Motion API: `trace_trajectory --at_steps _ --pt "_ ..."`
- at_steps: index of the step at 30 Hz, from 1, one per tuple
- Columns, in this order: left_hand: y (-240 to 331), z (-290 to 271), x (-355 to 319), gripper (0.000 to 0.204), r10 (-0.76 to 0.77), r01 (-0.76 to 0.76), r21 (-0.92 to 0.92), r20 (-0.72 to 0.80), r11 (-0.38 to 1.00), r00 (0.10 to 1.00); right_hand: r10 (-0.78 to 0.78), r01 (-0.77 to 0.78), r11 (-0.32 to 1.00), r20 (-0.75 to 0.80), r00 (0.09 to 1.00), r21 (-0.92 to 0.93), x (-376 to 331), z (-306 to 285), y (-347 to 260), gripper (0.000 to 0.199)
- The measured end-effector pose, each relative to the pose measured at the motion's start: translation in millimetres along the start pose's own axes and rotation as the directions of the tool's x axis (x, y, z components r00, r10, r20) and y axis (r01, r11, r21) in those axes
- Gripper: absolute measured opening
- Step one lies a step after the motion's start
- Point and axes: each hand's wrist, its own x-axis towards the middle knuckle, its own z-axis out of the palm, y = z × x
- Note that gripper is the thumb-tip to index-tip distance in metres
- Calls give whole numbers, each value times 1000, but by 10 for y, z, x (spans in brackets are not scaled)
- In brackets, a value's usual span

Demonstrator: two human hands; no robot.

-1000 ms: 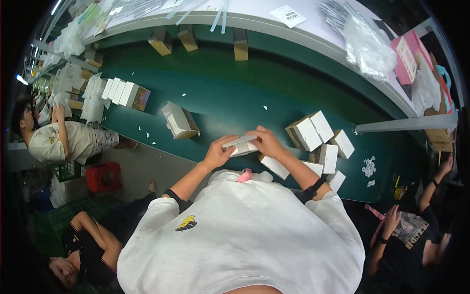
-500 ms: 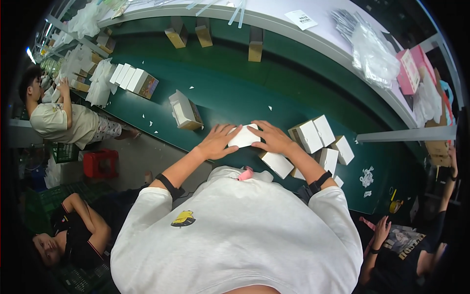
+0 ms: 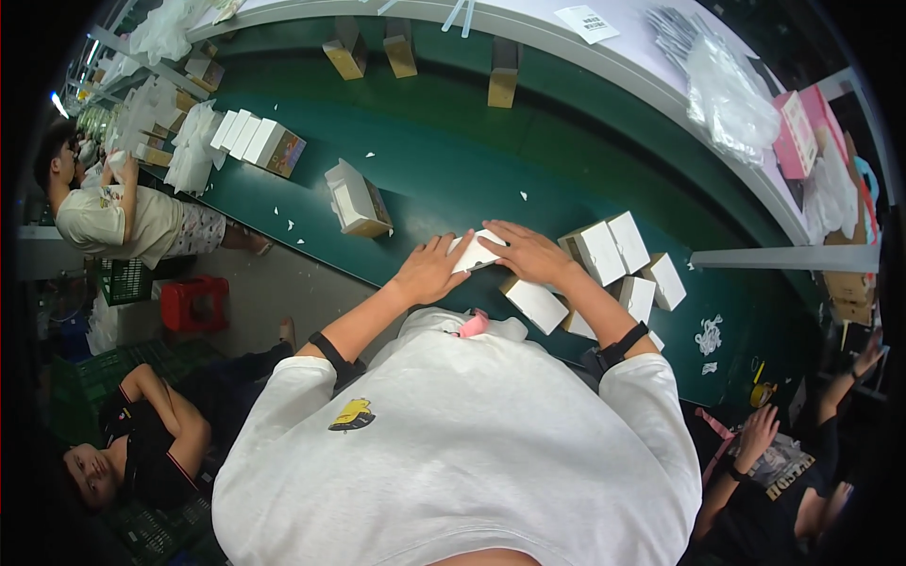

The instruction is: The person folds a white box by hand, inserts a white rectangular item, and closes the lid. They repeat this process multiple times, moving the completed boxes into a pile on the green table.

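Surface [image 3: 453, 160] dark green w/ white paper scraps. Small box [image 3: 477, 253] white, as are stacked boxes [image 3: 613, 250] nr right edge. Shirt [image 3: 453, 453] white w/ yellow print. Crate [image 3: 193, 304] red. Far cartons [image 3: 344, 57] tan.

Small box [image 3: 477, 253]: white matt cardboard; belt [image 3: 453, 160]: smooth green, slight sheen; bags [image 3: 727, 90]: clear glossy plastic.

Both forearms reach forward and converge ahead of the chest. The left hand [image 3: 429, 271] lies palm down, fingers curled; the right hand [image 3: 528, 253] lies flat, fingers pointing left, fingertips nearly meeting.
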Motion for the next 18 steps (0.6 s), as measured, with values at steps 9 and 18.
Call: trace_trajectory --at_steps 9,18 --pt "187 -5 17 80 -99 83 270 46 959 994 -14 14 989 -2 1000 -150 -41 -93 -128 56" --pt "386 192 38 84 -53 24 545 39 838 998 -28 33 987 32 999 -155 -140 -54 -147 58"
